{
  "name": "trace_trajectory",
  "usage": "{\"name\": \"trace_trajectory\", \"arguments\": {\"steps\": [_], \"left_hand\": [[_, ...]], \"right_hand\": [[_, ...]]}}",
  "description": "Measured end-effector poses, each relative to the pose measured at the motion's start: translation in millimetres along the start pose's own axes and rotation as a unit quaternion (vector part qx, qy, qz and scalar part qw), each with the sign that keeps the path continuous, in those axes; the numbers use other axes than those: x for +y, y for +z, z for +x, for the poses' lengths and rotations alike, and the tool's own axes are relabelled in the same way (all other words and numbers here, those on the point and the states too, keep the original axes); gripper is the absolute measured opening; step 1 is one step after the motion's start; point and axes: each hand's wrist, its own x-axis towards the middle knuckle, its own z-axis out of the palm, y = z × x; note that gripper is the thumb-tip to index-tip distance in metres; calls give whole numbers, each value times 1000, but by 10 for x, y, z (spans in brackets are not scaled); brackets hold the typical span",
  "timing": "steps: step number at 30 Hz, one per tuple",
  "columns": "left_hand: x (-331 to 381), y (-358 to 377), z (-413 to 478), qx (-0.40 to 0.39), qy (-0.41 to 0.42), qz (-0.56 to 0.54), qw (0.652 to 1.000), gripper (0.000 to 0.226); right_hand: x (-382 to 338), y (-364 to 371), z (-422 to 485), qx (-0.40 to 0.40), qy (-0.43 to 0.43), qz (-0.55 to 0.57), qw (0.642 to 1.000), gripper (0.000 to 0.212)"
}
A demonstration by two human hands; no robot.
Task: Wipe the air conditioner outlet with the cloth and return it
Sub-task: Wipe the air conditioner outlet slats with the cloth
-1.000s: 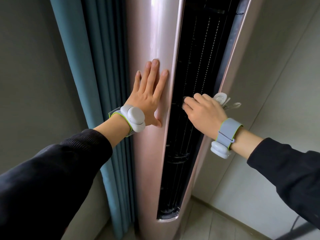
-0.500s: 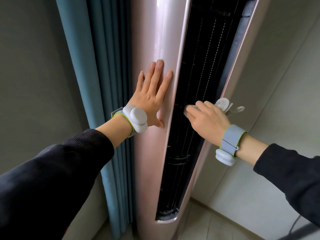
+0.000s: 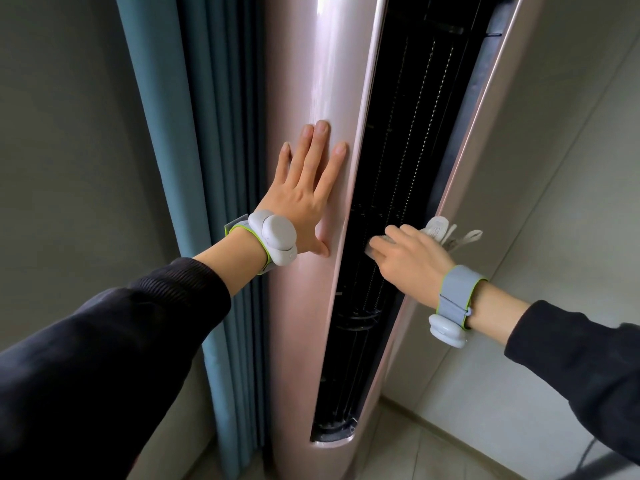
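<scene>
A tall pink floor-standing air conditioner [image 3: 304,81] fills the middle of the view. Its long black outlet slot [image 3: 394,174] runs down its right side, with thin vertical slats inside. My left hand [image 3: 304,195] lies flat and open on the pink casing just left of the slot. My right hand [image 3: 412,258] grips a white cloth [image 3: 440,228] and presses it against the slot at mid height. Most of the cloth is hidden under my fingers; a bunched end sticks out to the right.
A teal curtain [image 3: 180,133] hangs in folds directly left of the unit. Grey walls [image 3: 571,168] close in on both sides. Pale floor tiles [image 3: 415,452] show at the base, and a dark cable [image 3: 588,452] lies at the bottom right.
My right hand has slid the cloth down the outlet slot. My left hand stays flat on the casing.
</scene>
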Motion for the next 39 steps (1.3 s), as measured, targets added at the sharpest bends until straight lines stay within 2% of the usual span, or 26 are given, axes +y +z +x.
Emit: {"name": "trace_trajectory", "arguments": {"steps": [7,11,18,24,27,33,39], "left_hand": [[-4,4,-1,2,1,3,1000,162],[-3,2,-7,5,2,2,1000,162],[-6,-18,-12,-2,1,1,1000,160],[-11,14,-9,10,4,1,1000,161],[-13,16,-5,9,4,0,1000,161],[-12,19,-11,13,6,-2,1000,161],[-7,15,-9,11,3,2,1000,162]], "right_hand": [[108,-1,139,61,52,-6,997,20],[33,23,108,37,36,-19,999,20],[-30,9,224,39,71,-3,997,20],[-49,41,147,24,51,5,998,19],[-63,36,192,27,68,14,997,19],[-159,103,128,-11,43,32,999,15],[-205,77,171,-17,58,44,997,16]]}}
